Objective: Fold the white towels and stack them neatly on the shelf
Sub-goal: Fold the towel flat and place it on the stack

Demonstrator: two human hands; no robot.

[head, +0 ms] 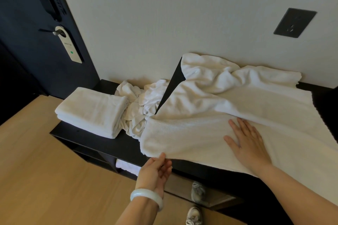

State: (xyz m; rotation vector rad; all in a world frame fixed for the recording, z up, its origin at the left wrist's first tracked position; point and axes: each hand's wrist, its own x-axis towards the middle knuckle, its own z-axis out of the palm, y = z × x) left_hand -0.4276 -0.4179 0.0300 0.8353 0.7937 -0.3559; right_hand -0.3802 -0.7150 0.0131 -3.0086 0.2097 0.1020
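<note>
Black shelf [98, 142] against white wall [164, 23]; dark door [27, 42] left; wood floor [45, 179].
Folded towels [91, 111] at shelf's left end, crumpled towels [139, 107] beside them, spread towel [210, 120] right.
Right hand [247, 144] flat on the spread towel, grasping nothing.
Left hand [155, 171] relaxed, touching its near edge.

Pale wall [164, 14] with a dark socket plate [294, 23], navy door [22, 51] at left, light wooden floor [45, 170].

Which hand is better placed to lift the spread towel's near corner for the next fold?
Left, probably. The left hand is at the near edge of the spread towel, by that corner, touching its hem, while the right hand lies flat on top further in, better suited to pinning the cloth.
</note>
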